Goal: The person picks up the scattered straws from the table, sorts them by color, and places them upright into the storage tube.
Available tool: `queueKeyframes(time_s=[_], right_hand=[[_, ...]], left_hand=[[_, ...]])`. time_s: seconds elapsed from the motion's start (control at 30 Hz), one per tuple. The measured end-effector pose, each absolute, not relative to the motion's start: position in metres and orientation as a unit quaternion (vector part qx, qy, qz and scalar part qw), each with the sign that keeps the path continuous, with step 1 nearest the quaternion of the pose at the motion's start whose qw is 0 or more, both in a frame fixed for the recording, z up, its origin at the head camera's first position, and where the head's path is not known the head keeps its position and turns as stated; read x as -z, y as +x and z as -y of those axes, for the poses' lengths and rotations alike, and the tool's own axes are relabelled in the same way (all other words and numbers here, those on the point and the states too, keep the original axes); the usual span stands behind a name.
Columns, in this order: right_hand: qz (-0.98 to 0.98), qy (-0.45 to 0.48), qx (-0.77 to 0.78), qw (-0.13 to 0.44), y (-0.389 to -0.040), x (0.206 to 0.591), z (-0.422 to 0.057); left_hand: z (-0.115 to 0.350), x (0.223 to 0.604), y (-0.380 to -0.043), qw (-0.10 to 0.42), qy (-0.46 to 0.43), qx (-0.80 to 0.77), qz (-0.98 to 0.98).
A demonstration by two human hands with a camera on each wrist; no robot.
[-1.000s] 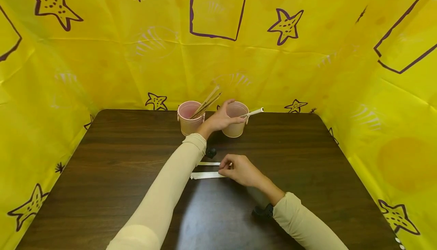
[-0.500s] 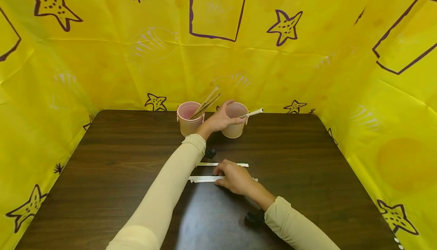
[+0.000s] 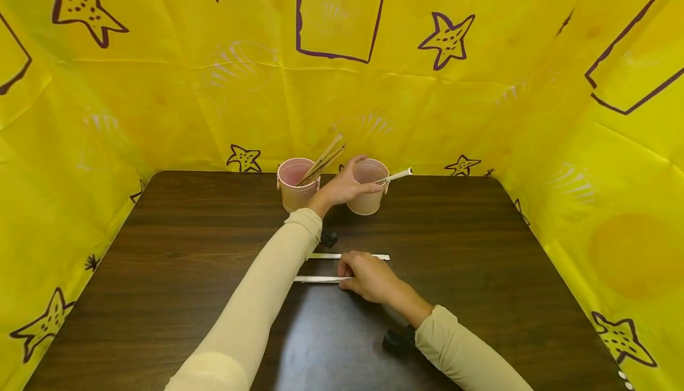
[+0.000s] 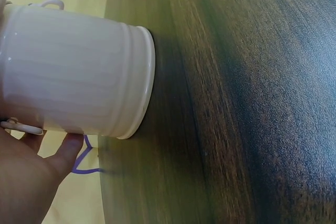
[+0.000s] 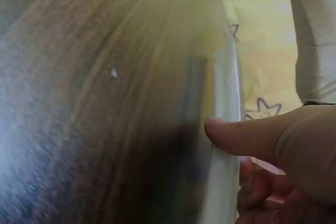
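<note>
Two small pale pink buckets stand at the table's back. My left hand (image 3: 347,188) grips the right bucket (image 3: 366,201), thumb and fingers spread round its sides; in the left wrist view the fingers (image 4: 65,153) press against the wall. A white stick (image 3: 395,175) leans out of that bucket. My right hand (image 3: 371,277) pinches the nearer of two slim white paper-wrapped sticks (image 3: 319,279); in the right wrist view the thumb (image 5: 236,134) lies across its wrapper (image 5: 223,182). The farther white stick (image 3: 327,256) lies just behind, partly hidden by the hand.
The left bucket (image 3: 297,198) holds several tan sticks (image 3: 322,165) that lean right. A dark wood-grain table (image 3: 214,248) lies below, with a yellow patterned sheet (image 3: 176,94) hung around its back and sides. My left forearm (image 3: 256,296) crosses the table and covers the white sticks' left ends.
My right hand has moved slightly left and toward me, uncovering the farther stick's right end. The nearer stick has turned and looks narrower. My left hand stays on the right bucket.
</note>
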State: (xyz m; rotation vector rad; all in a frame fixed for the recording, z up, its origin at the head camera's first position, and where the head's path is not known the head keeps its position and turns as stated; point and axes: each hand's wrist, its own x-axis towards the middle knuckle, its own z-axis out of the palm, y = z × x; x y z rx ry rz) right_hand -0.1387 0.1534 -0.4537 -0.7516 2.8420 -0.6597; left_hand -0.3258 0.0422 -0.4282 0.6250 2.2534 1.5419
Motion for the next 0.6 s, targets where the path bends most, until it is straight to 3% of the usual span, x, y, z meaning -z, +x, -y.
queueKeyframes(time_s=[0.6], right_hand=[[-0.96,-0.209,0.173,0.067,-0.141,0.424,-0.199]], left_hand=[[-0.042,0.427,-0.325,0.174,0.217,-0.536,-0.797]])
